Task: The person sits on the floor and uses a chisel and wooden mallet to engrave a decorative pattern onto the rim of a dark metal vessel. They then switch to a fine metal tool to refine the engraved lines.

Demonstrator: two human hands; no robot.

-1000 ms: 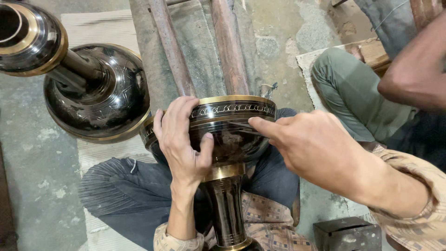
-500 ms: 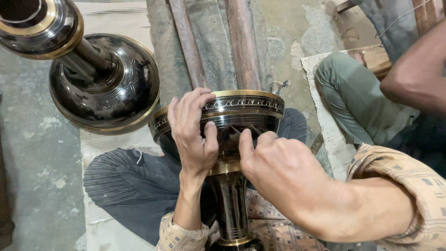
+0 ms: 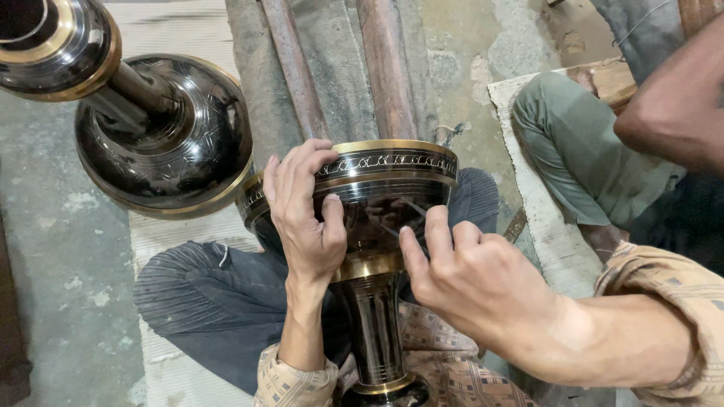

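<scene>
Black-and-brass vase (image 3: 377, 226) upright on the lap at centre; a second vase (image 3: 162, 139) lies at 10 o'clock. Left hand (image 3: 305, 218) grasps the bowl; right hand (image 3: 467, 275), fingers pinched, seems to hold a small tool against it. A slip could scar the polish. Half a second earlier the right hand sat higher.

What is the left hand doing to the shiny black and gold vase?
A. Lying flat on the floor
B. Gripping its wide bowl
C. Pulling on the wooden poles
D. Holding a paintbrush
B: the left hand wraps over the side of the black and gold vase, its fingers reaching the patterned rim.
</scene>
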